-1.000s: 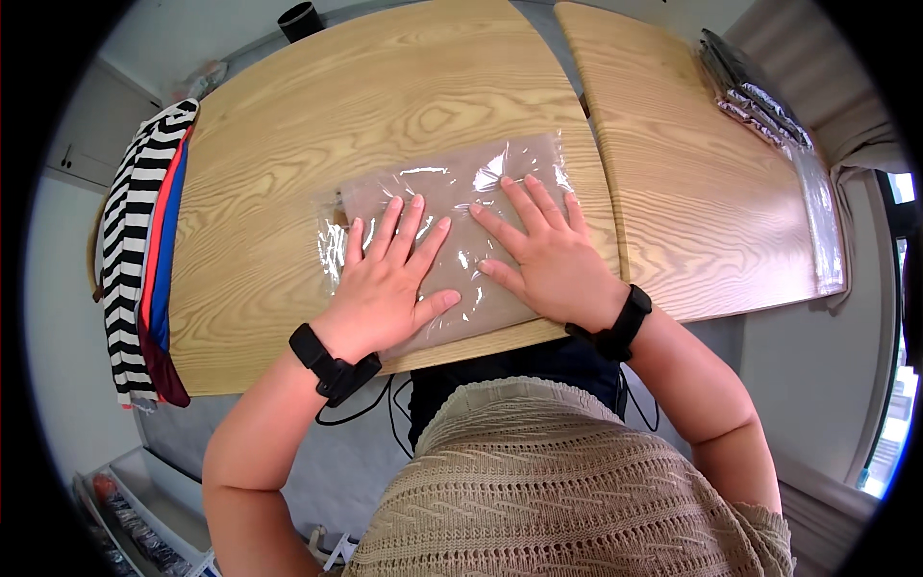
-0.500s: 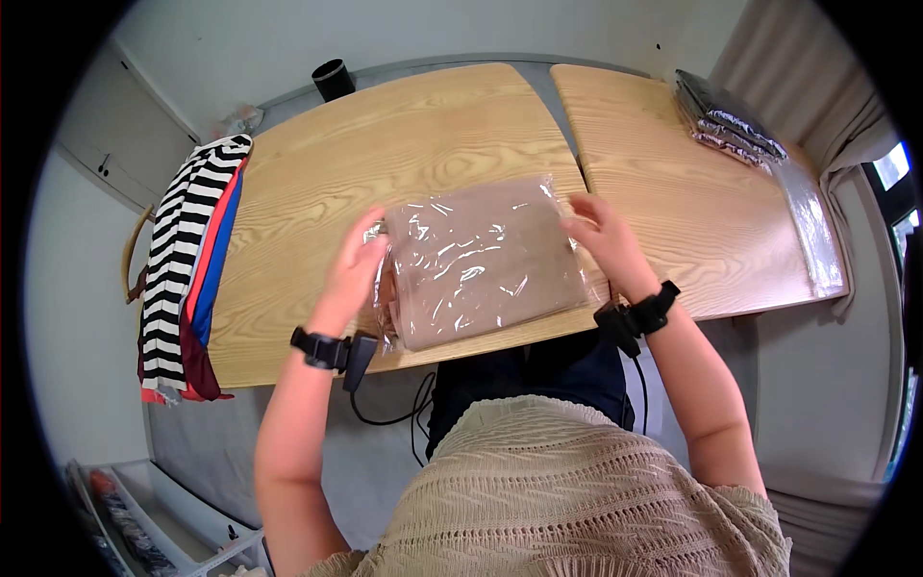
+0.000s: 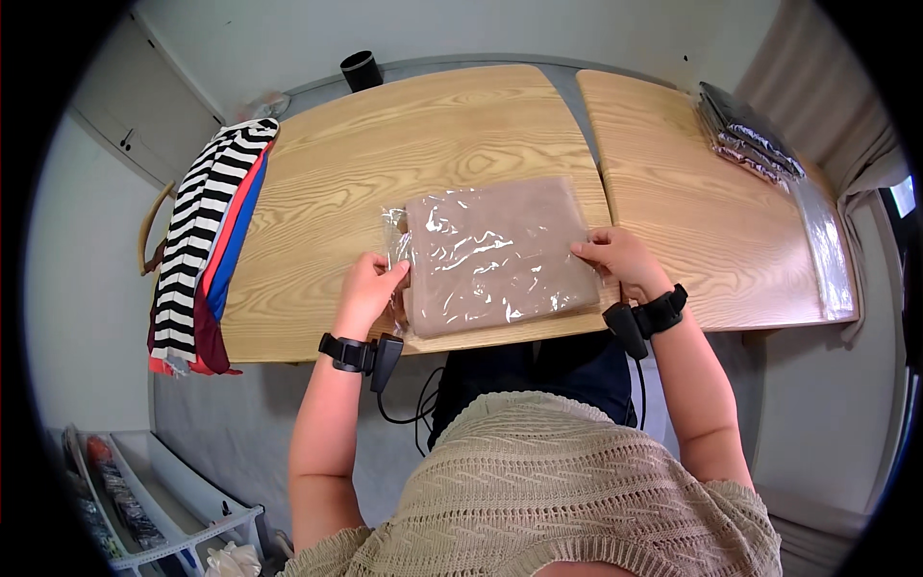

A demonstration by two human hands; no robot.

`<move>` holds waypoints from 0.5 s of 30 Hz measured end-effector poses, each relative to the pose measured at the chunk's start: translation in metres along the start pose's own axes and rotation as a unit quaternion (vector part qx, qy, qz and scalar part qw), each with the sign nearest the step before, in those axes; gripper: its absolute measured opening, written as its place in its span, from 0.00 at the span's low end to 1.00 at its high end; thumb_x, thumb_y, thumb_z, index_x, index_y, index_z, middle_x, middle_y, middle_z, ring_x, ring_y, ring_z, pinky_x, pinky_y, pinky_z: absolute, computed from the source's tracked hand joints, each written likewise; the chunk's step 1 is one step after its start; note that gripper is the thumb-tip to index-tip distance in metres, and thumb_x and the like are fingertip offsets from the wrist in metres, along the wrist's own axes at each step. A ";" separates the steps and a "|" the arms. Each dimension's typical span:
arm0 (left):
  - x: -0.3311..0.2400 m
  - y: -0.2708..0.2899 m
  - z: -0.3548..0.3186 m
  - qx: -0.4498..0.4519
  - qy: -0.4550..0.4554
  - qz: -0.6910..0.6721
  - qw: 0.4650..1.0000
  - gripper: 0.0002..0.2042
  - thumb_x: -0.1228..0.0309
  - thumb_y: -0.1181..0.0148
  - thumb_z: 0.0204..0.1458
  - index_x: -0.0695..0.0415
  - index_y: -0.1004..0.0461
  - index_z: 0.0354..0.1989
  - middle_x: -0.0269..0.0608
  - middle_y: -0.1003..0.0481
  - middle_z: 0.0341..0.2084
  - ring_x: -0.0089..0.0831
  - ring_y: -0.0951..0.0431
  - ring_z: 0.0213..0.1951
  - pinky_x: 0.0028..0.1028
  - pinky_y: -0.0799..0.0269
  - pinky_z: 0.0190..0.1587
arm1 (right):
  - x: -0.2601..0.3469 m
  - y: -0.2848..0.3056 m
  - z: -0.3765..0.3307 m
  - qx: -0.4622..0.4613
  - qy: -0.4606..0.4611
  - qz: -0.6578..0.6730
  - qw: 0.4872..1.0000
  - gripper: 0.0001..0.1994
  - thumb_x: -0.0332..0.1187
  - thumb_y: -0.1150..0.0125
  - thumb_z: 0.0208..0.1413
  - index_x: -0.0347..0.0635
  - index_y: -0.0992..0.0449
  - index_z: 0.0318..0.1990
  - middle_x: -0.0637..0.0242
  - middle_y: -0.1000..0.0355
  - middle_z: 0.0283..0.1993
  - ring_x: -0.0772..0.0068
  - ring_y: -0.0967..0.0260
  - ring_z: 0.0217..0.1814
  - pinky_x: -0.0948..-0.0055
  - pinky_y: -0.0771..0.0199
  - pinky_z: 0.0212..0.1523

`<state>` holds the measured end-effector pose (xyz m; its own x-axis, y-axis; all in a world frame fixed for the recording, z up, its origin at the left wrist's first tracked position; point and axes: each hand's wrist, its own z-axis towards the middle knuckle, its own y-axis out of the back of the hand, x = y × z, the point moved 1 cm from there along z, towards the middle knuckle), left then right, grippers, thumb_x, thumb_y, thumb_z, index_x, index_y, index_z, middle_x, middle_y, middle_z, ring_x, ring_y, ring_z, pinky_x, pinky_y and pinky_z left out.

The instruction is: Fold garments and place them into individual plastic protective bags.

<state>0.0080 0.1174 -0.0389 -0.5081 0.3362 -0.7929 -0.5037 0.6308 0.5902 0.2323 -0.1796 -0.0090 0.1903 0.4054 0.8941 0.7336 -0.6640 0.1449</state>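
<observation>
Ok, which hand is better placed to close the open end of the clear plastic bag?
Probably the left hand: its fingers sit at the loose, crinkled flap of the clear plastic bag holding a folded brown garment. The right hand holds the smooth opposite edge.

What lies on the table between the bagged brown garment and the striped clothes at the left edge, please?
Only bare wood tabletop: the head view shows nothing between the bagged garment and the striped clothes. The left hand grips the bag's near-left edge.
</observation>
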 end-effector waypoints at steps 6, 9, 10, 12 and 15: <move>0.004 -0.003 0.001 0.019 -0.012 0.003 1.000 0.15 0.62 0.39 0.49 0.64 0.28 0.31 0.40 0.25 0.22 0.27 0.26 0.24 0.27 0.32 0.28 | 0.006 -0.002 -0.011 0.003 -0.014 0.129 0.992 0.11 0.37 0.42 0.57 0.41 0.30 0.28 0.77 0.39 0.21 0.85 0.46 0.21 0.82 0.45 0.21; 0.011 -0.004 0.003 0.010 -0.015 -0.004 1.000 0.14 0.62 0.40 0.51 0.63 0.28 0.30 0.38 0.26 0.22 0.26 0.28 0.24 0.27 0.33 0.28 | 0.000 -0.007 -0.007 -0.018 -0.048 0.208 0.977 0.11 0.37 0.46 0.60 0.42 0.30 0.28 0.76 0.39 0.21 0.84 0.47 0.20 0.82 0.45 0.20; 0.010 -0.004 0.002 0.014 -0.017 -0.004 1.000 0.14 0.62 0.40 0.51 0.63 0.28 0.30 0.38 0.26 0.22 0.26 0.28 0.24 0.27 0.33 0.28 | -0.002 -0.008 -0.004 -0.029 -0.048 0.210 0.976 0.11 0.37 0.47 0.61 0.41 0.29 0.29 0.75 0.38 0.21 0.84 0.46 0.20 0.82 0.45 0.19; 0.007 -0.004 -0.001 0.004 -0.018 -0.008 1.000 0.13 0.63 0.40 0.51 0.62 0.29 0.29 0.37 0.26 0.21 0.25 0.29 0.23 0.27 0.34 0.27 | -0.016 -0.007 0.007 -0.047 -0.041 0.204 0.977 0.12 0.36 0.47 0.61 0.39 0.28 0.29 0.73 0.35 0.23 0.84 0.46 0.19 0.82 0.46 0.18; 0.007 -0.005 -0.001 -0.004 -0.027 -0.013 1.000 0.13 0.62 0.41 0.52 0.62 0.29 0.29 0.38 0.26 0.20 0.26 0.29 0.23 0.27 0.34 0.27 | -0.020 -0.003 0.010 -0.057 -0.030 0.143 0.988 0.13 0.37 0.45 0.59 0.39 0.27 0.27 0.73 0.34 0.20 0.84 0.46 0.15 0.80 0.47 0.17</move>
<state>0.0063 0.1158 -0.0475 -0.4568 0.3569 -0.8148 -0.5216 0.6345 0.5703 0.2327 -0.1790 -0.0314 0.4205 0.2261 0.8787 0.5673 -0.8213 -0.0602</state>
